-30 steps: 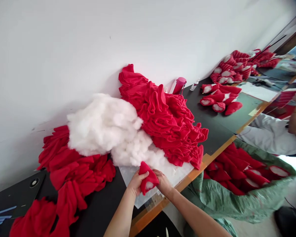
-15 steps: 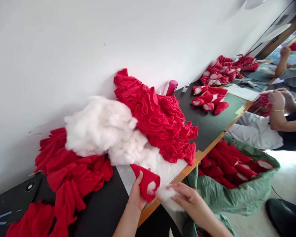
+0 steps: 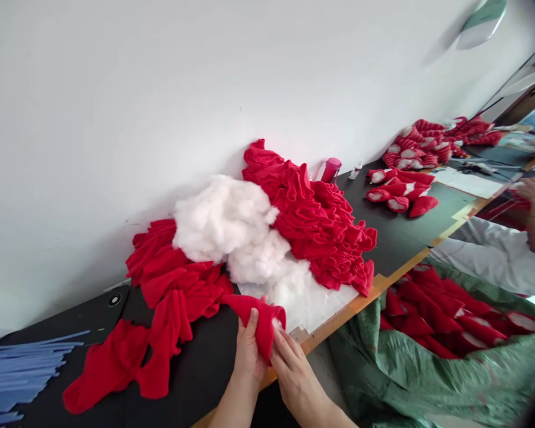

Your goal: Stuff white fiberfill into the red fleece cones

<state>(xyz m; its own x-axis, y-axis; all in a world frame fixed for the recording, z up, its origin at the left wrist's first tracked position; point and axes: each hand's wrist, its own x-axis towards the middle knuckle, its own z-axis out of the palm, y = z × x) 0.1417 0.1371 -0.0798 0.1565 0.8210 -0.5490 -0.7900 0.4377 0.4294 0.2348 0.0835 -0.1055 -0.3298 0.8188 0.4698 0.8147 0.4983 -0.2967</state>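
Note:
A red cloth cone (image 3: 264,324) is gripped in my left hand (image 3: 248,348), its narrow tip to the left and its wide mouth turned toward the right. My right hand (image 3: 294,371) is at that mouth, fingers together against a tuft of white stuffing (image 3: 276,323) that shows just inside the rim; the fingertips are partly hidden. Just beyond both hands, a fluffy heap of white stuffing (image 3: 223,217) spreads over a pale sheet (image 3: 327,306) on the black table.
Red cloth pieces lie left (image 3: 169,267) and right (image 3: 321,220) of the heap. Blue strips (image 3: 22,371) are at far left. Stuffed red cones (image 3: 401,190) rest farther along the table. A green sack (image 3: 410,368) of stuffed cones stands right, near a seated co-worker (image 3: 481,244).
My right hand has moved left with the stuffing, from beside the cone to its mouth. The view has swung left, bringing more blue strips into sight. My left hand still holds the cone.

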